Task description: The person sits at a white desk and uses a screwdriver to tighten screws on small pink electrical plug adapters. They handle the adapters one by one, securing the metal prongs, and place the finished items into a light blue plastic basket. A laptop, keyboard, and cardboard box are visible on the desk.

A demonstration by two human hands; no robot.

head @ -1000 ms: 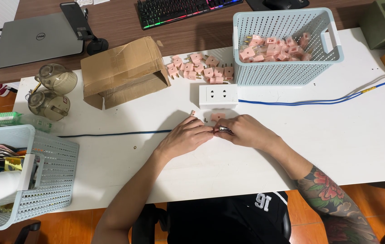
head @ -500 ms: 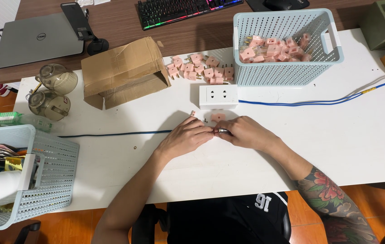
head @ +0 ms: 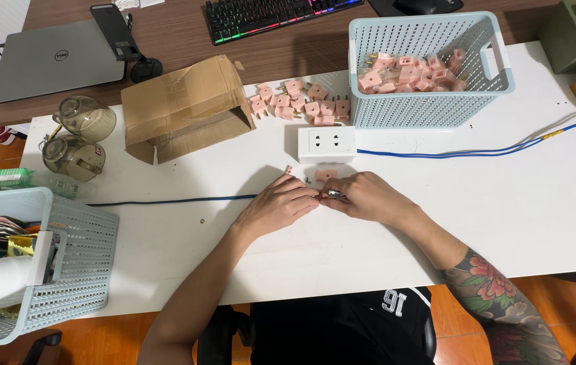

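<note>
Your left hand point(head: 278, 206) and right hand point(head: 367, 198) meeting fingertip to fingertip on the white desk point(head: 234, 236), fingers pinched shut on a small metal piece point(head: 334, 194), just below the white socket block point(head: 327, 143), loose pink plugs point(head: 298, 103) beyond it, beside the blue basket point(head: 430, 108)

Cardboard box point(head: 183, 105): open, lying on its side, upper left of the white table point(head: 504, 216).
Laptop point(head: 54, 61): closed, grey, on the brown desk point(head: 179, 30).
Keyboard point(head: 267, 13): backlit, top centre.
Left basket point(head: 64, 277): pale blue, at the table's left edge.
</note>
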